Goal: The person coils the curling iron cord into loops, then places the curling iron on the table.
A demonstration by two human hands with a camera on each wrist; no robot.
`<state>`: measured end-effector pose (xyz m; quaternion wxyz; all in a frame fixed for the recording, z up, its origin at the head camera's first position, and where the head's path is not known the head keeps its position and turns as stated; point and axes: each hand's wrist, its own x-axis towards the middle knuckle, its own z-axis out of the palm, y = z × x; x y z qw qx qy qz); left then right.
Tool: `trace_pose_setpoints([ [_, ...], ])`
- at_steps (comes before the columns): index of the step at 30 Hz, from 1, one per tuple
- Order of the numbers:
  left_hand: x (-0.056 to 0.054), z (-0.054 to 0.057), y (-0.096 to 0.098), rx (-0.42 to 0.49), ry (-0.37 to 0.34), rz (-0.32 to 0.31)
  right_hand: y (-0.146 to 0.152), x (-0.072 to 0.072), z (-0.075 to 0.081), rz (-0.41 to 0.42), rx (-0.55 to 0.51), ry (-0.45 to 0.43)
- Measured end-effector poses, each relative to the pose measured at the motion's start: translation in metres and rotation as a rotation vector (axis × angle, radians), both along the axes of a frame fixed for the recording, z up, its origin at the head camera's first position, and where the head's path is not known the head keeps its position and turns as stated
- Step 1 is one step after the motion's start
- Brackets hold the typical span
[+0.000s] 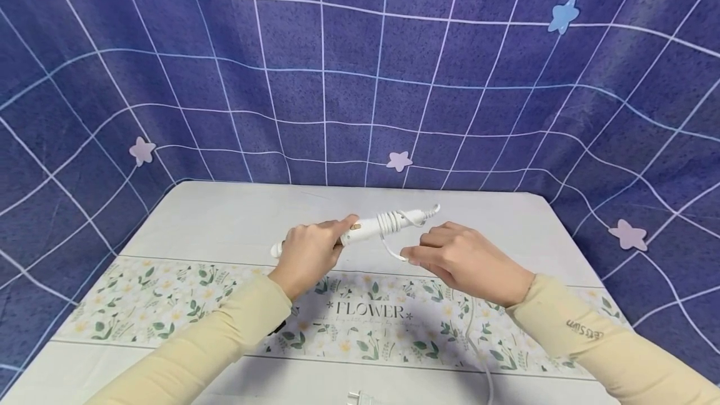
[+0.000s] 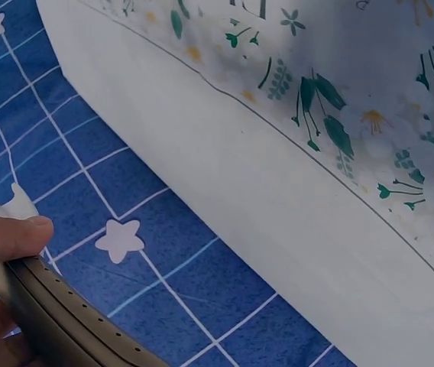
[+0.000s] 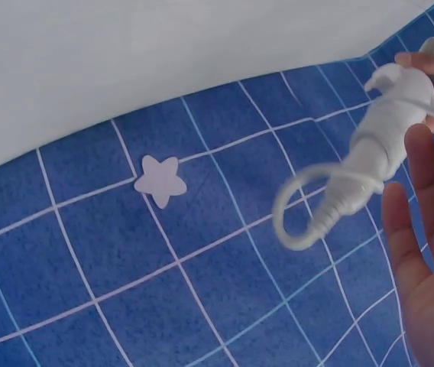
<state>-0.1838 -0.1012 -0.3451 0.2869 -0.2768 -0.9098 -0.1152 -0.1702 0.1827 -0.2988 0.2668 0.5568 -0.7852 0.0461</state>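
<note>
A white hair styling iron (image 1: pixel 368 228) is held slantwise above the table, its rounded end at the left. My left hand (image 1: pixel 312 252) grips it around the middle, the thumb by a gold switch (image 1: pixel 355 226). The left wrist view shows its brown barrel (image 2: pixel 64 313) with small holes, beside my fingers. Several turns of white power cord (image 1: pixel 389 222) wrap the handle, and a strand hangs down to my right hand (image 1: pixel 461 255), which pinches it between thumb and fingers. A loop of cord (image 3: pixel 282 210) curves from the handle's end in the right wrist view.
The white table (image 1: pixel 236 205) carries a floral band reading FLOWER. The cord's loose length (image 1: pixel 477 355) trails to the front edge on the right. A white plug (image 1: pixel 362 399) lies at the front middle. A dark object (image 1: pixel 278 329) shows partly beneath the left sleeve. Blue grid-patterned cloth (image 1: pixel 349 99) surrounds the table.
</note>
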Motion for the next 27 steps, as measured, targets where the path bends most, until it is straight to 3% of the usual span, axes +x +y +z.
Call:
trace_pose_setpoints([
  [8, 0.005, -0.003, 0.004, -0.104, 0.035, -0.018, 0.000, -0.002, 0.009, -0.030, -0.005, -0.004],
  [15, 0.009, -0.006, 0.006, -0.109, 0.044, -0.047, -0.001, -0.007, 0.021, -0.075, 0.003, -0.004],
  [27, 0.011, -0.005, 0.011, -0.148, 0.100, -0.083, -0.002, -0.022, 0.036, -0.083, 0.069, 0.026],
])
